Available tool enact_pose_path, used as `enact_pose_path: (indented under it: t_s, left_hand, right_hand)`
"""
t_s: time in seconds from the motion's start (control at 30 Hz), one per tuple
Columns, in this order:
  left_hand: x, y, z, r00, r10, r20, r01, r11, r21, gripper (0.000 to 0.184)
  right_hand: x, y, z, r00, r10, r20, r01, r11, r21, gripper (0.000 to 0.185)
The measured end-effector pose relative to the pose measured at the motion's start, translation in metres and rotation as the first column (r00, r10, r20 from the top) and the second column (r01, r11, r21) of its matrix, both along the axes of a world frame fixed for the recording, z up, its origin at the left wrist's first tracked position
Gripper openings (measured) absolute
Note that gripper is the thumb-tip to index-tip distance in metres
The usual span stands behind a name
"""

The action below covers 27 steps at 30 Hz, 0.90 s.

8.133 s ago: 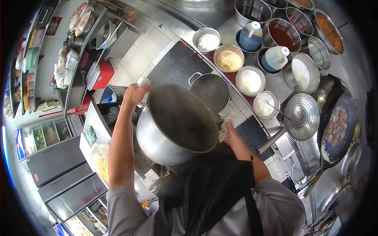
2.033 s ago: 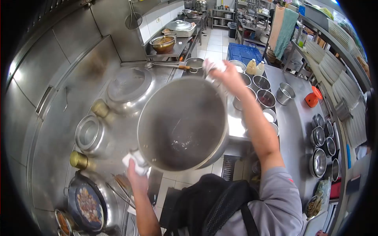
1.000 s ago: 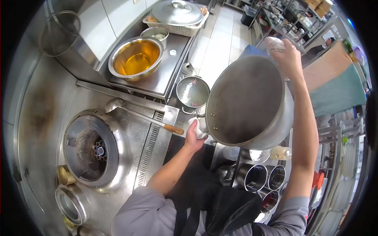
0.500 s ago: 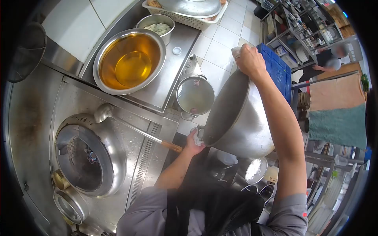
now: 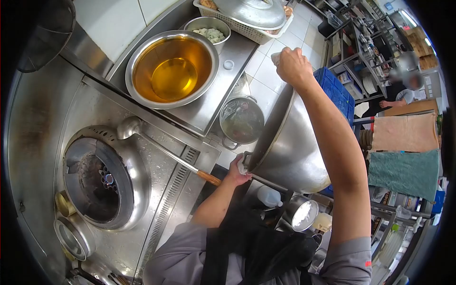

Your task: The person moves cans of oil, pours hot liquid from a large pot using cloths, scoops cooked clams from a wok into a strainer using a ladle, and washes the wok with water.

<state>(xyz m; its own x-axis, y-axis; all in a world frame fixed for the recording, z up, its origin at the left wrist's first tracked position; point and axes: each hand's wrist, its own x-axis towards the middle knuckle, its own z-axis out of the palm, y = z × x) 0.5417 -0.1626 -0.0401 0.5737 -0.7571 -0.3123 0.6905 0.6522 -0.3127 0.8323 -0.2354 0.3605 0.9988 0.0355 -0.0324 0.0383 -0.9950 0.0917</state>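
Note:
A large metal pot [image 5: 304, 147] is tilted steeply, its mouth turned to the left. My left hand [image 5: 239, 172] grips its lower handle through a white cloth. My right hand [image 5: 293, 68] is closed round a white cloth at the pot's raised upper side; the handle there is hidden. Just left of the big pot's mouth, a smaller two-handled pot [image 5: 242, 120] stands low down near the floor, with cloudy liquid in it. The inside of the big pot is mostly out of sight.
A wok burner [image 5: 98, 183] shows a small flame at the left. A ladle [image 5: 166, 151] lies across the stove edge. Above stand a bowl of amber liquid [image 5: 173, 76] and a lidded basket [image 5: 247, 28]. A blue crate [image 5: 335, 92] is behind the pot. Another person [image 5: 403, 95] is at the far right.
The large pot has tipped further, its mouth turning left towards the smaller pot. My right hand has moved left at the top. Both hands have kept their cloth-covered grips.

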Motion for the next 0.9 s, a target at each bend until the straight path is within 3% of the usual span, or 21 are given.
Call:
enact_pose_path:
  t_s: [0.1,0.23,0.27,0.37,0.43,0.53,0.67,0.7,0.73,0.8,0.9]
  left_hand:
    - [0.012,0.002,0.058,0.976,0.044,-0.213,0.018,0.959,0.281,0.033]
    - [0.012,0.013,0.046,0.985,0.04,-0.168,0.003,0.968,0.249,0.038]
    - [0.015,0.021,0.054,0.977,0.018,-0.213,0.07,0.914,0.399,0.04]
    - [0.027,0.044,0.082,0.998,0.02,0.059,-0.043,0.901,0.431,0.036]
    - [0.033,0.054,0.116,0.991,0.047,0.127,-0.113,0.807,0.58,0.032]
    - [0.028,0.074,0.151,0.943,0.067,0.327,-0.263,0.753,0.603,0.029]
    - [-0.01,0.093,0.214,0.867,0.167,0.469,-0.449,0.67,0.591,0.036]
    - [-0.026,0.102,0.234,0.828,0.161,0.537,-0.495,0.66,0.566,0.036]
    - [-0.037,0.106,0.241,0.812,0.182,0.554,-0.525,0.642,0.559,0.035]
    - [-0.064,0.118,0.259,0.768,0.242,0.593,-0.615,0.539,0.576,0.035]
    - [-0.109,0.142,0.303,0.631,0.211,0.746,-0.765,0.326,0.555,0.037]
  right_hand:
    - [-0.004,-0.001,0.011,0.998,0.009,0.058,-0.009,1.0,0.004,0.037]
    - [-0.02,-0.036,0.035,0.983,-0.013,0.184,0.001,0.998,0.065,0.036]
    - [-0.028,-0.055,0.043,0.976,-0.003,0.216,-0.015,0.996,0.082,0.038]
    - [-0.075,-0.102,0.078,0.937,-0.06,0.343,-0.016,0.977,0.215,0.04]
    - [-0.119,-0.123,0.099,0.907,-0.126,0.402,-0.003,0.952,0.307,0.043]
    - [-0.183,-0.158,0.111,0.828,-0.257,0.498,0.033,0.909,0.415,0.046]
    - [-0.269,-0.188,0.122,0.782,-0.349,0.516,-0.151,0.697,0.7,0.043]
    - [-0.295,-0.185,0.133,0.791,-0.422,0.443,-0.093,0.633,0.769,0.041]
    - [-0.311,-0.202,0.129,0.733,-0.41,0.543,-0.156,0.675,0.721,0.042]
    - [-0.34,-0.216,0.128,0.713,-0.504,0.488,-0.224,0.495,0.839,0.043]
    - [-0.375,-0.22,0.133,0.775,-0.436,0.457,-0.39,0.239,0.889,0.048]
